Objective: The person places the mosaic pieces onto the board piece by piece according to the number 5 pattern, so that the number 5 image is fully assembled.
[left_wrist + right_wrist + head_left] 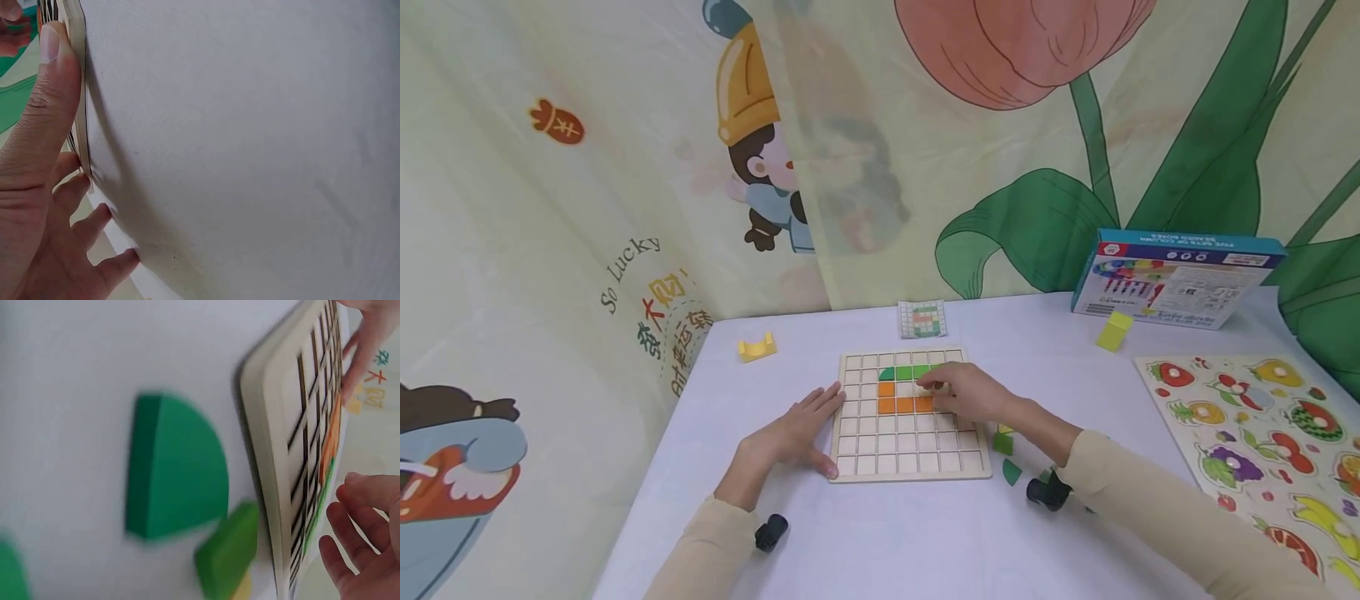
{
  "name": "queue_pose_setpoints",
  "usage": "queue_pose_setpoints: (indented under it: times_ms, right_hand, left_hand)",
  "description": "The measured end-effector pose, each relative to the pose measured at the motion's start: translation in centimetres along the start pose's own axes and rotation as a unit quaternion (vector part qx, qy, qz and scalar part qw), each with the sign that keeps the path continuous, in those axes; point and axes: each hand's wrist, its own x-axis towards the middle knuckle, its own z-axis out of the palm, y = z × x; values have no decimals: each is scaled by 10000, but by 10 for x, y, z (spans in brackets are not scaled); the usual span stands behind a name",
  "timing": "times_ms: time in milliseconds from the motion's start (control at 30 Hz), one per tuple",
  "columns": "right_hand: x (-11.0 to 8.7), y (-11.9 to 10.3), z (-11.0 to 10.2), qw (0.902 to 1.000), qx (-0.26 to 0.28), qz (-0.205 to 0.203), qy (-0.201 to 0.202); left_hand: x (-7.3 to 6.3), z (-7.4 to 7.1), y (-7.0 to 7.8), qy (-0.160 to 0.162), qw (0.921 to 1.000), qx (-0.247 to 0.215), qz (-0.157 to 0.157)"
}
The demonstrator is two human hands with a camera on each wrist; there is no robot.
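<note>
grid board (895,442) lies flat on the white table (880,533), right in front of the person i am watching. the left hand (796,429) rests along its left edge, fingers straight and spread apart, thumb against the side near the lower corner. the right hand (970,392) is over the upper right part of the board, fingers bent down; i cannot tell whether the fingertips pinch a piece or are together around nothing.

on the squares, orange blocks (905,405) form a row with one more above its left end. green blocks (905,372) sit higher up, with a dark green rounded piece (887,374) at their left.

just beside the board's right edge, i see a loose green block (1003,443) and a loose rounded piece (1012,472). a pattern card (922,330) lies behind the board; a yellow arch (757,347) is farther left. off to the right are a box (1180,287) and a fruit sheet (1210,400).
</note>
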Motion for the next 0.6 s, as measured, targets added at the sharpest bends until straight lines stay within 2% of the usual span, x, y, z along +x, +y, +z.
queue_pose_setpoints:
  times_ms: [133, 300, 467, 600]
  right_hand:
    - [-13, 14, -17, 9992, 131, 386, -43]
    - [-36, 31, -30, 9953, 170, 856, -414]
    - [-60, 46, -37, 9951, 3, 448, -882]
    - [-74, 54, -37, 9938, -310, 129, -1059]
  left_hand:
    - [1, 0, 1, -11, 10000, 56, -58]
    - [2, 2, 1, 6, 10000, 4, -70]
    - [1, 1, 2, 13, 10000, -3, -65]
    - [0, -1, 2, -11, 10000, 15, -42]
